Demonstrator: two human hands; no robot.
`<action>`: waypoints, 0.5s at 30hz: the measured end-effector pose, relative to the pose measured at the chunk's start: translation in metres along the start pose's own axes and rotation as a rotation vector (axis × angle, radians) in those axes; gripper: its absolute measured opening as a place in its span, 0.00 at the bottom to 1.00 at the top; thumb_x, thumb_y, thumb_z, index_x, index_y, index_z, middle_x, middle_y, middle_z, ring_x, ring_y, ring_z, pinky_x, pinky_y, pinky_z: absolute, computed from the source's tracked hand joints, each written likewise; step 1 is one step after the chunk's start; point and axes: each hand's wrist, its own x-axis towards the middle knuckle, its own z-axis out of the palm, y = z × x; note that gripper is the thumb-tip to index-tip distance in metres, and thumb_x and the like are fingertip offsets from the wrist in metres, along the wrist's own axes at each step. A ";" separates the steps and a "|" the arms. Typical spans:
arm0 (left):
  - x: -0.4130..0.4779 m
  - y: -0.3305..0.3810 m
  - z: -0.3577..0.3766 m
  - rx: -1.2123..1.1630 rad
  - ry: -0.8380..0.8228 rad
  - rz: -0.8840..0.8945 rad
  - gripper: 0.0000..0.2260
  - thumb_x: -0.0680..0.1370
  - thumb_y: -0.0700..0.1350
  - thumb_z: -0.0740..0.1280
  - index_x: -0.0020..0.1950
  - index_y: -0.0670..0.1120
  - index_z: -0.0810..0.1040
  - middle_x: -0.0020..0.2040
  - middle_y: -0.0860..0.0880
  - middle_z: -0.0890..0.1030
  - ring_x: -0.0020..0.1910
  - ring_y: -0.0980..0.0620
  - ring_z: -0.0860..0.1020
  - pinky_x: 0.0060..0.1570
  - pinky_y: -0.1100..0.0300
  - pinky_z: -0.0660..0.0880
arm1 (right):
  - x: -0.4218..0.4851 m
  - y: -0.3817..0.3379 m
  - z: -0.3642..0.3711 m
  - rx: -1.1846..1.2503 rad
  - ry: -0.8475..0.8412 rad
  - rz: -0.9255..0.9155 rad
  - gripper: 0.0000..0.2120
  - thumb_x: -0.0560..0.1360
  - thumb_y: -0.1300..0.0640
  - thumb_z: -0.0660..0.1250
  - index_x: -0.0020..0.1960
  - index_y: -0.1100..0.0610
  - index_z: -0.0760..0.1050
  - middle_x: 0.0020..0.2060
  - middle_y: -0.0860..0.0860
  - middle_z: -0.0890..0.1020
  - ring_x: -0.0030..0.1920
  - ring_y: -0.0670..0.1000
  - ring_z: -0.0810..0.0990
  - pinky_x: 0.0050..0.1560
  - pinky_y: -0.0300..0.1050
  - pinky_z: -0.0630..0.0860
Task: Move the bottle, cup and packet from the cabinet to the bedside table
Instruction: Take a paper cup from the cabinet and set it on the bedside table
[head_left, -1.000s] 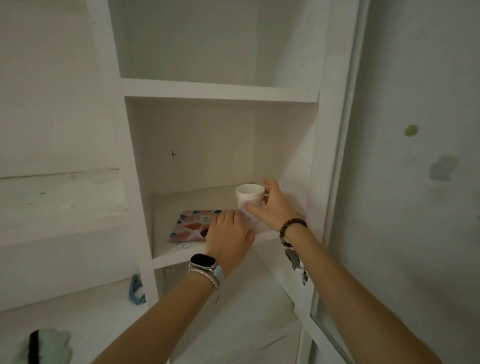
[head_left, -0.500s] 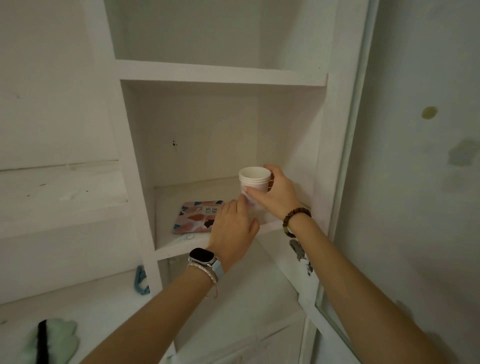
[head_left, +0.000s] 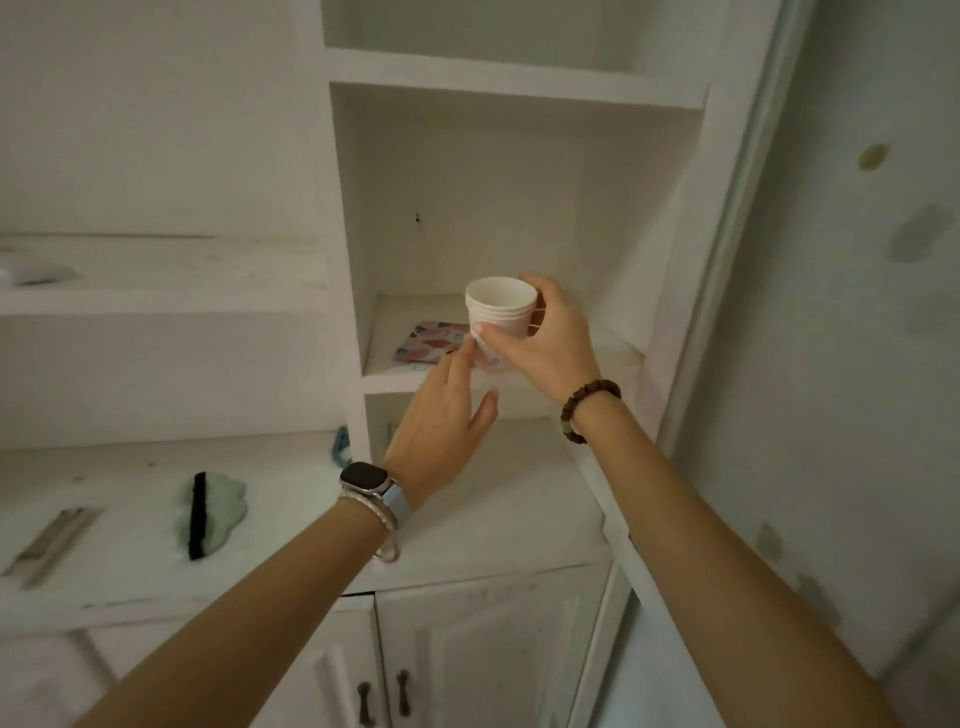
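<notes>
We've lifted cup off shelf since 1 s ago | R hand fingers wrapped round cup, held just in front of cabinet | L hand fingers straight, tip touching cup's base | packet flat on shelf; bottle not seen | cup ready to carry, we judge

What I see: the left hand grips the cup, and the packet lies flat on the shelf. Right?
Wrong hand. The head view shows the right hand gripping the cup; the left hand only touches its lower side with straight fingers. The packet lies flat on the shelf.
</notes>
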 end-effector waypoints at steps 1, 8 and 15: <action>-0.011 0.001 -0.003 -0.002 0.004 -0.015 0.26 0.79 0.46 0.60 0.75 0.44 0.55 0.68 0.45 0.69 0.65 0.50 0.68 0.62 0.62 0.64 | -0.007 -0.002 0.004 0.013 -0.016 -0.011 0.33 0.67 0.50 0.78 0.67 0.54 0.69 0.55 0.45 0.76 0.54 0.45 0.76 0.49 0.27 0.72; -0.104 -0.001 -0.036 0.013 0.037 -0.159 0.27 0.79 0.42 0.61 0.76 0.47 0.55 0.66 0.48 0.68 0.58 0.57 0.71 0.56 0.71 0.66 | -0.068 -0.018 0.052 0.110 -0.197 -0.069 0.35 0.66 0.49 0.78 0.68 0.53 0.69 0.57 0.46 0.77 0.56 0.44 0.76 0.51 0.26 0.73; -0.214 -0.018 -0.080 0.225 -0.007 -0.301 0.27 0.80 0.44 0.60 0.76 0.45 0.53 0.71 0.47 0.65 0.61 0.52 0.72 0.60 0.61 0.71 | -0.143 -0.035 0.123 0.246 -0.441 -0.053 0.34 0.66 0.48 0.78 0.68 0.52 0.69 0.56 0.44 0.77 0.53 0.42 0.76 0.50 0.28 0.74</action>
